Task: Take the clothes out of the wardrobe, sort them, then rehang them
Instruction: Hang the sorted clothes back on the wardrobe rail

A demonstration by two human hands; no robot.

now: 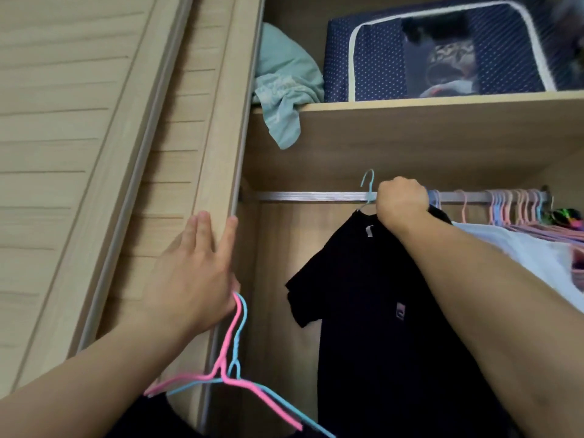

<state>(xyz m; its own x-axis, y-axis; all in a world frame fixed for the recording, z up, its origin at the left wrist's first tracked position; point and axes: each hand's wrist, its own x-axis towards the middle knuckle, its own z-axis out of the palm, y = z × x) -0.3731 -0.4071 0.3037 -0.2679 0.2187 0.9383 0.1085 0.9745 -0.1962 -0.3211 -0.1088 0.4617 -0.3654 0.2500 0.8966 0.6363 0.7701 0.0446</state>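
right hand [402, 199] fisted round the black tee [379, 295] hanger up at the rail [316, 196], left hand [196, 273] flat-fingered on the wardrobe door [202, 153], pink and blue hangers [234, 352] dangling under it

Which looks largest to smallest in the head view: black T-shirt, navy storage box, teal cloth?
1. black T-shirt
2. navy storage box, though it sits farther away, so its true size is unsure
3. teal cloth

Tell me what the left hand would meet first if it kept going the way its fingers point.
The left hand points up along the wardrobe door edge, which its fingers already touch. Going on, it would slide up that edge toward the shelf corner; depth is unclear.
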